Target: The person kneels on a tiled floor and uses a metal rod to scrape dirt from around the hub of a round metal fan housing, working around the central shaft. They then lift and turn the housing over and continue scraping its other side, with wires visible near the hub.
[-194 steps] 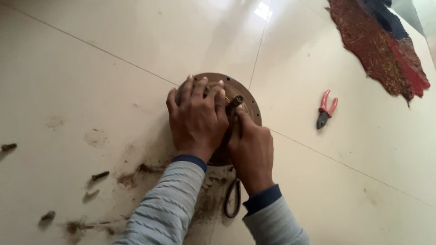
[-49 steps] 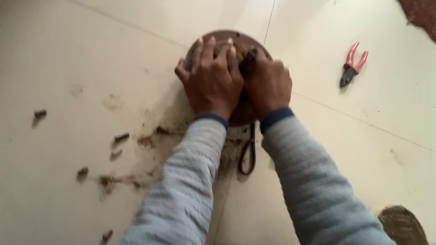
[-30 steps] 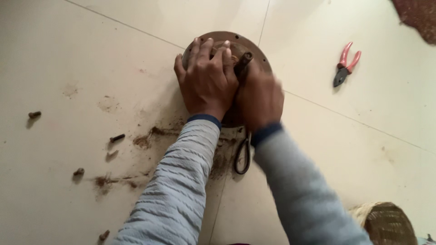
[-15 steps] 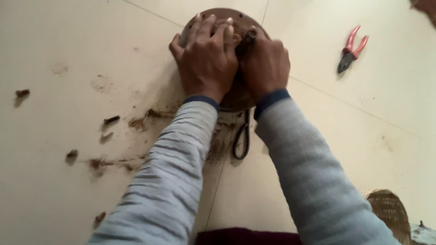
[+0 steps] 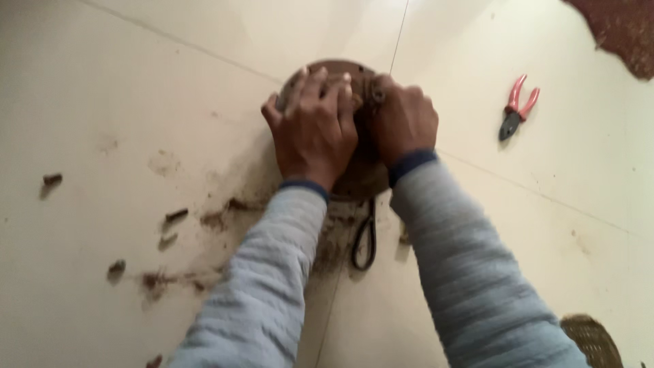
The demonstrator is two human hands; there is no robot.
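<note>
A round rusty brown metal disc (image 5: 354,178) lies flat on the pale tiled floor. My left hand (image 5: 315,129) presses down on its top with fingers spread over it. My right hand (image 5: 403,121) is closed around a small dark tool or bolt (image 5: 375,94) near the disc's far middle. Most of the disc is hidden under both hands. A dark wire loop (image 5: 364,238) lies on the floor just below the disc, between my grey sleeves.
Red-handled pliers (image 5: 516,108) lie on the floor to the right. Rusty bolts (image 5: 52,179) and brown dirt smears (image 5: 218,219) are scattered at left. A dark red cloth (image 5: 616,31) is at top right, a woven basket edge (image 5: 594,339) at bottom right.
The view has shifted a little, and both hands have stayed on the disc. My right hand has worked slightly at the tool in the middle.
</note>
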